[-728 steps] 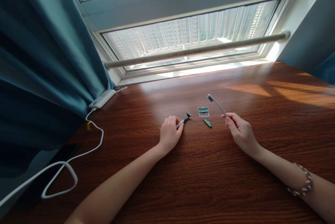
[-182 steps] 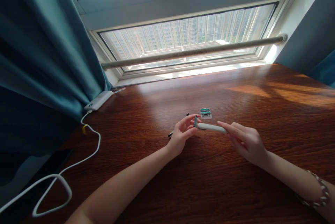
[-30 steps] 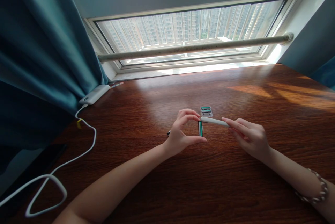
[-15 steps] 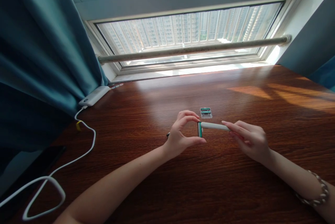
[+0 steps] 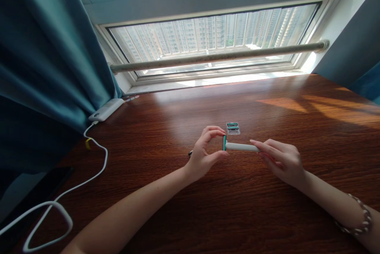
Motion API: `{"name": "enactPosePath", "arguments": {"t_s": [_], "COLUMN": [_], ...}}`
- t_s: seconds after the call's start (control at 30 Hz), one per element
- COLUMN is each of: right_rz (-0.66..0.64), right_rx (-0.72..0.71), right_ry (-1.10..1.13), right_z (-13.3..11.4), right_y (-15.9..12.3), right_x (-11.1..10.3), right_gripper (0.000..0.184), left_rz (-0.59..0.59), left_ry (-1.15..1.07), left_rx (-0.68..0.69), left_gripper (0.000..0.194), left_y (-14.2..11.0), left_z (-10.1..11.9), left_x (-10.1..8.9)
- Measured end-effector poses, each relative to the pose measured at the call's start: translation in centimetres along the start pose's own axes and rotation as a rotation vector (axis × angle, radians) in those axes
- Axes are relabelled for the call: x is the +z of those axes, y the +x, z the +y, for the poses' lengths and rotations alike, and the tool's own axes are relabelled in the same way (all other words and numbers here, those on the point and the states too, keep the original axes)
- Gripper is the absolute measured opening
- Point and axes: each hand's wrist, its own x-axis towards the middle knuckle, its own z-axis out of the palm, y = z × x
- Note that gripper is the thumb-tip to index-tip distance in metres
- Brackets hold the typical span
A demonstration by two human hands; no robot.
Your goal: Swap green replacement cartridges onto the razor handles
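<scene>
Between the thumb and fingers of my left hand [image 5: 204,151] is a black and green razor head [image 5: 224,143], gripped at its two ends. A white razor handle [image 5: 242,147] points left from my right hand [image 5: 282,159], whose fingertips pinch its far end. The handle's tip meets the back of the head near its middle; I cannot tell whether they are locked together. Just beyond lies a clear plastic blade case [image 5: 233,128] with green and black cartridges in it. A small dark object [image 5: 190,153] shows partly behind my left hand.
The brown wooden table [image 5: 184,214] reaches to the window sill. At the left, a white power strip [image 5: 107,109] with a white cable [image 5: 103,167] lies beside the blue curtain [image 5: 59,48]. A dark flat object [image 5: 56,178] sits at the left edge. A metal rail [image 5: 208,59] crosses the window.
My left thumb has moved up to the lower end of the razor head. The head has turned more edge-on, and the handle's tip now sits nearer its middle.
</scene>
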Motion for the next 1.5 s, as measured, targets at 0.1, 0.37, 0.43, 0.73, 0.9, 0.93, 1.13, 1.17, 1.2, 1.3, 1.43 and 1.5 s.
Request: {"name": "enactPosePath", "arguments": {"t_s": [0.1, 0.37, 0.43, 0.73, 0.9, 0.93, 1.13, 1.17, 1.2, 1.3, 1.43, 1.5], "right_rz": [-0.016, -0.042, -0.057, -0.03, -0.012, -0.028, -0.014, 0.003, 0.01, -0.01, 0.013, 0.024], "right_rx": [-0.014, -0.028, -0.03, 0.058, 0.029, 0.014, 0.106, 0.114, 0.111, 0.064, 0.083, 0.099], "right_ry": [-0.005, 0.015, 0.023, -0.035, -0.003, 0.0, -0.035, -0.037, -0.037, -0.027, -0.042, -0.047], "right_z": [0.05, 0.19, 0.21, 0.13, -0.08, -0.09, -0.1, -0.12, -0.15, -0.28, -0.32, -0.28], "right_y": [0.0, -0.06, -0.05, -0.13, -0.06, -0.05, -0.08, -0.1, -0.11, -0.16, -0.22, -0.25], "right_x": [0.05, 0.13, 0.12, 0.19, 0.16, 0.17, 0.34, 0.34, 0.32, 0.24, 0.27, 0.34], "right_gripper": [0.043, 0.043, 0.043, 0.04, 0.04, 0.04, 0.039, 0.038, 0.038, 0.038, 0.039, 0.039], "left_rz": [0.011, -0.003, -0.009, -0.03, -0.009, -0.009, -0.038, -0.041, -0.044, -0.037, 0.02, 0.037], "left_ry": [-0.037, -0.099, -0.089, -0.048, -0.065, -0.069, -0.127, -0.143, -0.161, -0.239, -0.393, -0.461], "left_rx": [-0.024, -0.029, -0.026, -0.043, -0.093, -0.101, -0.136, -0.149, -0.165, -0.209, -0.262, -0.29], "left_gripper": [0.032, 0.041, 0.042, 0.041, 0.041, 0.041, 0.041, 0.041, 0.042, 0.044, 0.044, 0.043], "left_y": [-0.03, -0.18, -0.21, -0.15, -0.07, -0.04, 0.08, 0.09, 0.11, 0.16, 0.18, 0.16], "left_z": [0.1, -0.17, -0.27, -0.07, -0.04, -0.04, -0.23, -0.27, -0.31, -0.37, -0.34, -0.28], "left_x": [0.21, 0.35, 0.33, 0.27, 0.26, 0.26, 0.23, 0.22, 0.2, 0.21, 0.46, 0.63]}}
